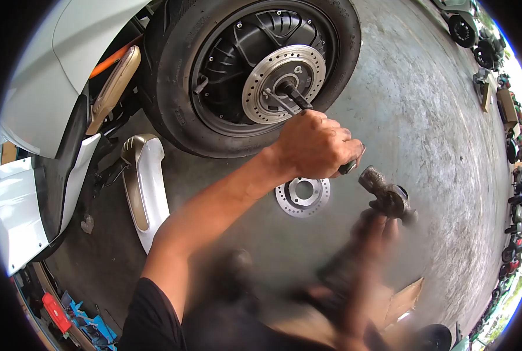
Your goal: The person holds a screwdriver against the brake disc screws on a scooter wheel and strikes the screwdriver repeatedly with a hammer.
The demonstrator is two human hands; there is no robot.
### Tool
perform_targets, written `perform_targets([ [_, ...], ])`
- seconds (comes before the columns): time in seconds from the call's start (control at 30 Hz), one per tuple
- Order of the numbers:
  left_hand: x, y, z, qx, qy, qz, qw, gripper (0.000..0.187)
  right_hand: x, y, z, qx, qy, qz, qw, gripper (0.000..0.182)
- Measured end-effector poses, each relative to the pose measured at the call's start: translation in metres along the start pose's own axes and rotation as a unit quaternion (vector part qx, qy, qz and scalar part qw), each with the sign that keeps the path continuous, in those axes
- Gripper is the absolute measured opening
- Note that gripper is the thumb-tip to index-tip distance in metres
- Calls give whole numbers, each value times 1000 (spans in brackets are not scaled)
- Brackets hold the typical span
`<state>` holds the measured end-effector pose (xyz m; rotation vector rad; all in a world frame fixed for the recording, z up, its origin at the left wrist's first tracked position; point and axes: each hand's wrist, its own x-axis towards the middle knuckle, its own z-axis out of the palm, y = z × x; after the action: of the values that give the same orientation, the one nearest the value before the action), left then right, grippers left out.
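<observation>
My left hand (319, 143) is closed in a fist around a screwdriver-like tool; its dark butt end (347, 168) sticks out below the fist. Its thin silver shaft (281, 103) reaches the drilled brake disc (255, 99) near a bolt. Beside the shaft, a dark axle (296, 95) juts from the hub. My right hand (383, 221), blurred by motion, grips a hammer (386, 190). The hammer's worn metal head is to the right of the tool's butt, apart from it. The wheel (182, 111) with its black tyre stands behind the disc.
A loose brake disc (325, 196) lies on the concrete floor (448, 175) below my left hand. White body panels (50, 70) and a white-and-gold cover (155, 193) are at left. A red-and-blue object (56, 310) sits lower left; cardboard (407, 295) lies near my legs.
</observation>
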<state>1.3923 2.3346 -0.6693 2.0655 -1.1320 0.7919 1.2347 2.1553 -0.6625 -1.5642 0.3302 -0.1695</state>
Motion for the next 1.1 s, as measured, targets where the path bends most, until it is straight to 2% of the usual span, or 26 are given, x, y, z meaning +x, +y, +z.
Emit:
perform_targets([
  [0.83, -4, 0, 1, 3, 36, 2, 999, 23, -4, -4, 12, -18, 11, -49, 999, 54],
  [1.1, -2, 1, -4, 7, 62, 5, 998, 25, -10, -6, 25, 16, 25, -72, 997, 56],
])
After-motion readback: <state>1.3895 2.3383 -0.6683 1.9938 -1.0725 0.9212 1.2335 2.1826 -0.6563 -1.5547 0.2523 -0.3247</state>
